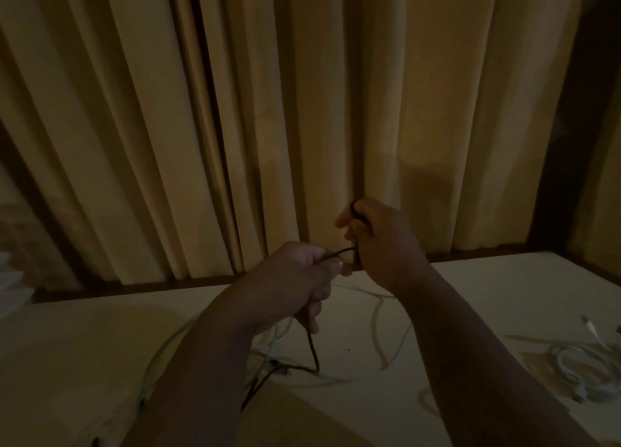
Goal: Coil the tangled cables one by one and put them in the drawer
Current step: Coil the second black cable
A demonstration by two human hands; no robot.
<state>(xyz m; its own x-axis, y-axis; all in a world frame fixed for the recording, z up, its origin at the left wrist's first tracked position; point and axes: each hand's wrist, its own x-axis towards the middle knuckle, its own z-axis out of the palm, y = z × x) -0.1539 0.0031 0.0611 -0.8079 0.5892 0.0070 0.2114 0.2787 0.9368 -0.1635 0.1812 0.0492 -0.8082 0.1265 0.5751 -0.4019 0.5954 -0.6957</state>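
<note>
Now the right hand (pixel 379 238), mid-frame, curls its fingers round loops of black cable (pixel 313 349) to keep the coil's shape. The left hand (pixel 299 278) pinches the strand, probably to feed slack. The tail hangs to the table (pixel 470 278), lower centre, among white cables (pixel 383 329).

Dim light tinting everything amber. Thin black cable (pixel 314 349) showing dark against pale cream tabletop (pixel 487 295). Loose white cables (pixel 381 315) lying plain; left cable (pixel 160 349) possibly showing pale green. Curtain (pixel 336 94) hanging plain tan-yellow, unpatterned. Ledge (pixel 134 287) showing dark brown.

Both forearms raised, close together — left grip (pixel 300 280) and right grip (pixel 381 241) curled round black cable (pixel 313 349)
</note>
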